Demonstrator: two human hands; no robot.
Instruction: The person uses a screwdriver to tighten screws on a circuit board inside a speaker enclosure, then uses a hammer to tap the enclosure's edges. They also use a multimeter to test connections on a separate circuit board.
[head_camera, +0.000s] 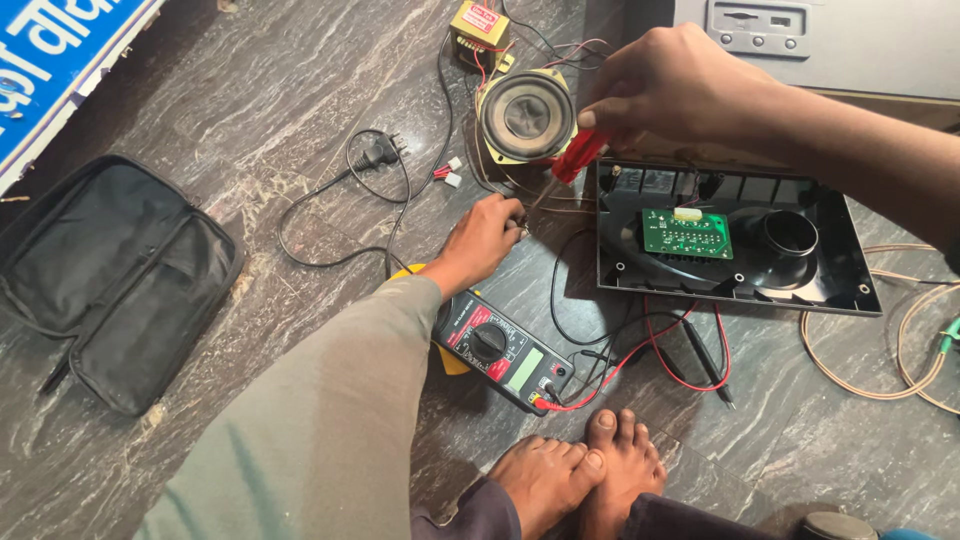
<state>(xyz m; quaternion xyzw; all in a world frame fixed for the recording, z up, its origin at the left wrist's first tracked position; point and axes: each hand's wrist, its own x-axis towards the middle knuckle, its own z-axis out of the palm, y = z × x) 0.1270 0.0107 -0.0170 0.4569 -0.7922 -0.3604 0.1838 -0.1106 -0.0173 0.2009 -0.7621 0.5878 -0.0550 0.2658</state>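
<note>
Your left arm (330, 410): long grey-green sleeve to wrist. Right forearm (860, 140) unsleeved. Your feet (585, 470) unshod; dark trouser cuffs (480, 512) at ankles.

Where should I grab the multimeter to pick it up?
Probably take the multimeter by its two long sides near the dial, coming from above. It lies flat on the floor, and the leads plug in at the end near the feet, so avoid that end.

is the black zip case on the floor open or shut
Open: the black zip case lies spread flat on the stone floor, both halves showing their insides.
</note>
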